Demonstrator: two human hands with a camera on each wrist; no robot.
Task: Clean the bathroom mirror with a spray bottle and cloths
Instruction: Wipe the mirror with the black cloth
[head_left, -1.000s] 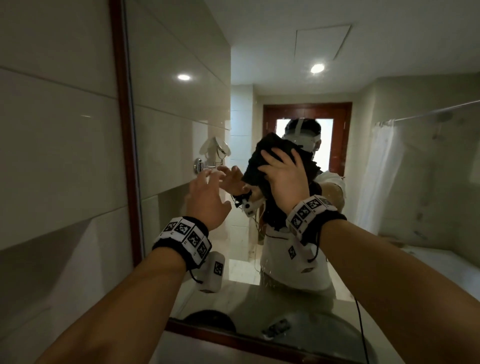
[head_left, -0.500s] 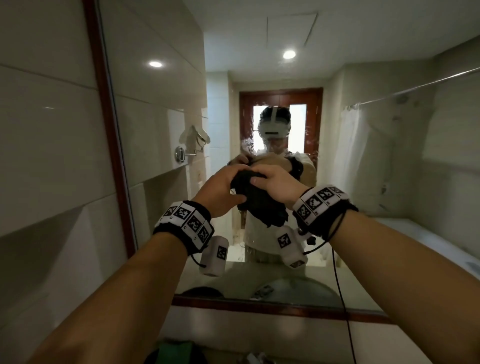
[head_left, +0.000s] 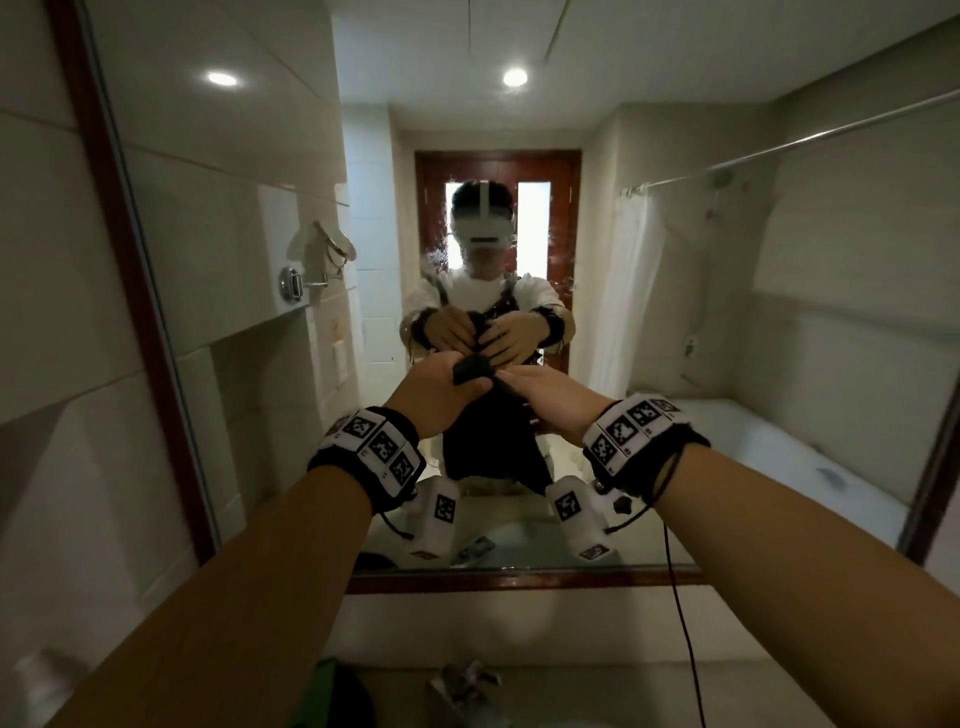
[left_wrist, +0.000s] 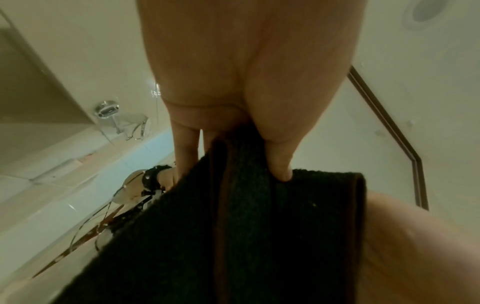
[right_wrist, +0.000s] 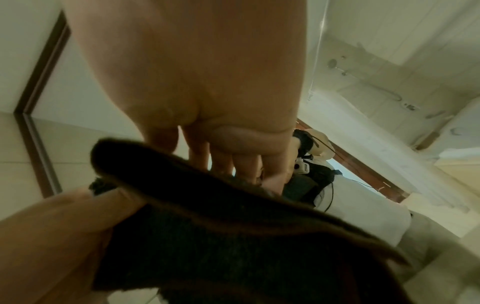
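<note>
Left hand (head_left: 441, 392): my fingers and thumb pinch the top edge of the cloth, centre of the head view.
Right hand (head_left: 545, 397): my fingers grip the same edge, just beside the left hand.
Cloth (head_left: 488, 441): dark, hanging down between my wrists, apart from the glass.
Mirror (head_left: 779, 312): wood-framed, filling the upper frame; droplets show near centre.

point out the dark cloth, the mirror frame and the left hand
dark cloth (head_left: 488, 447): head view, on the part hanging below both hands
mirror frame (head_left: 519, 579): head view, on its bottom wooden rail
left hand (head_left: 436, 392): head view, on the back of the hand gripping the cloth's top
</note>
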